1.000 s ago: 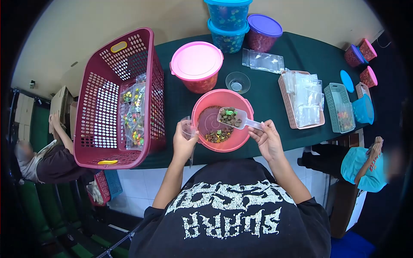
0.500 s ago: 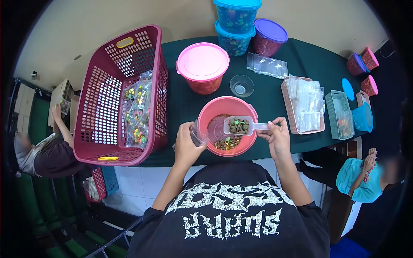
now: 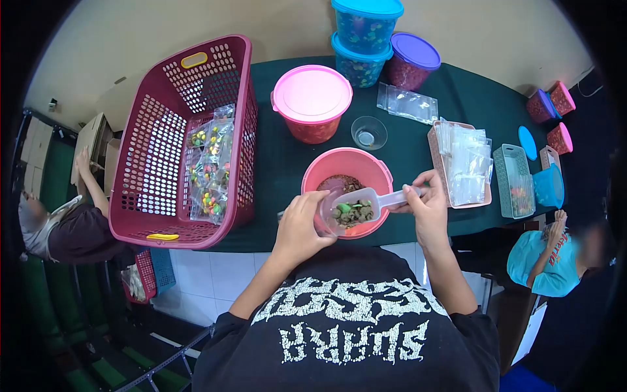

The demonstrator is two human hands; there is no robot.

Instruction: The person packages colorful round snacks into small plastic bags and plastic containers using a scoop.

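My right hand (image 3: 428,208) grips the handle of a clear plastic scoop (image 3: 390,198), which carries brown lumps and some green pieces (image 3: 353,214). Wrapped around a clear plastic cup (image 3: 324,219), my left hand (image 3: 300,227) tilts it toward the scoop. The scoop's front edge is at the cup's mouth; whether they touch is hard to tell. Beneath both stands an open pink tub (image 3: 346,157), with small brown and coloured pieces in its bottom, partly hidden by the cup and scoop.
A maroon basket (image 3: 245,137) holding filled bags (image 3: 210,170) stands left. Behind are a pink-lidded tub (image 3: 312,95), a clear bowl (image 3: 369,133) and stacked blue tubs (image 3: 362,55). Plastic bags (image 3: 469,160) fill a tray at right. Other people are at both sides.
The scoop has moved left and down from over the tub to the cup's mouth. The cup has shifted right and tilted toward it.
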